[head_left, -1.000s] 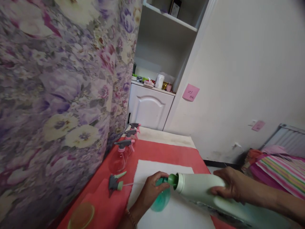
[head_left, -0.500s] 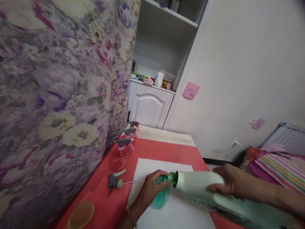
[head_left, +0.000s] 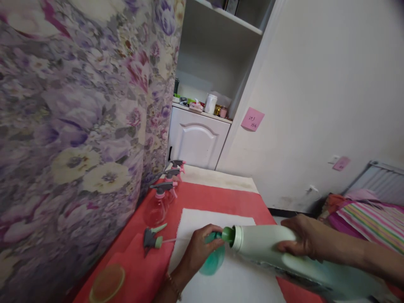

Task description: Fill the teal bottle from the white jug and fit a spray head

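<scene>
Fingers of my left hand (head_left: 202, 248) wrap round the neck of a small round spray bottle (head_left: 214, 261), whose body looks green. My right hand (head_left: 304, 237) grips the handle of a large pale green jug (head_left: 265, 242), tipped on its side with its mouth toward the bottle. The jug's green spout (head_left: 227, 234) meets the neck of the bottle, and the exact contact is hidden by my fingers. To the left lies a grey and green spray head (head_left: 152, 240), its thin tube reaching toward my left hand.
Clear spray bottles (head_left: 157, 208) with pink and grey tops stand along the left edge of the red tabletop (head_left: 217, 200). A white cloth (head_left: 189, 219) lies under my hands. A yellow-rimmed round thing (head_left: 107, 284) sits front left. A floral curtain (head_left: 78, 126) hangs beside the table.
Almost nothing differs. Both hands, the jug and the spray bottle keep the same positions, with only a very slight shift of the view.
</scene>
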Demonstrator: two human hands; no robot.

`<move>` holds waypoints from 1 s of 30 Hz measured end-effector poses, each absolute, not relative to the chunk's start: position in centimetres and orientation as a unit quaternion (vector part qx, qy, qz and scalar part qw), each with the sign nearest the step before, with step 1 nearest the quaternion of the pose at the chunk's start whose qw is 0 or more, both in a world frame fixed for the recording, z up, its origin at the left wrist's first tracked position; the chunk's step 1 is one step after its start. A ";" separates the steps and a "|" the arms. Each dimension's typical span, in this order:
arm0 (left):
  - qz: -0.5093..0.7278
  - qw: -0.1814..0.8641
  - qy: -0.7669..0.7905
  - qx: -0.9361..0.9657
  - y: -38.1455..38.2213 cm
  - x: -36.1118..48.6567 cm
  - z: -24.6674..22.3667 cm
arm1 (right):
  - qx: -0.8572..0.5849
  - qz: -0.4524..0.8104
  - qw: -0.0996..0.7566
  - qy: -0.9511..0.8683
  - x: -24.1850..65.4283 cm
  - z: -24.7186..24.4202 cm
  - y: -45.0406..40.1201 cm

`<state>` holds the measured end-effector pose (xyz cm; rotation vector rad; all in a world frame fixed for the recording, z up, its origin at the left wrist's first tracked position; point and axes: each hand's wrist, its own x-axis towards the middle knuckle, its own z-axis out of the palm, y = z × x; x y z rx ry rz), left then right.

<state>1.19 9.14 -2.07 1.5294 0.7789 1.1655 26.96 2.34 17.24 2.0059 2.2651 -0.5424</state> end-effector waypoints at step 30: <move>0.470 0.514 0.328 0.638 9.0 1.1 -1.9 | 0.654 -0.126 0.078 0.742 25.9 18.3 2.1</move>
